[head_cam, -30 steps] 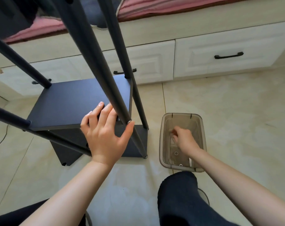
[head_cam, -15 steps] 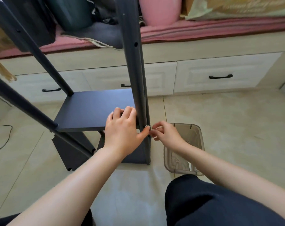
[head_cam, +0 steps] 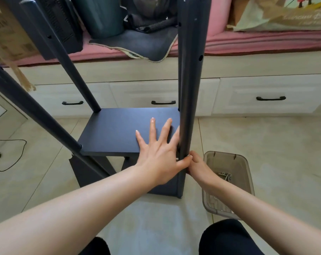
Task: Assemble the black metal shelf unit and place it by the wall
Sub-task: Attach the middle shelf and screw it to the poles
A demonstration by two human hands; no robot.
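Left hand is lying flat, fingers spread, palm pressing down on the shelf near its right front corner, thumb reaching round to touch the near post. Right hand is sitting just right of that post at shelf height, fingertips pinched together against the tube next to the left thumb; whatever it is pinching is too small to make out. The rack is standing upright on the tiled floor directly ahead, four black posts rising past the camera, a lower panel showing under the shelf. The near post is running straight up the middle of the view, with side holes showing higher up. A clear bin with a few screws is sitting on the floor just right of the right forearm. White drawers under a pink-cushioned bench are lining the back. A black cable is trailing on the floor at far left.
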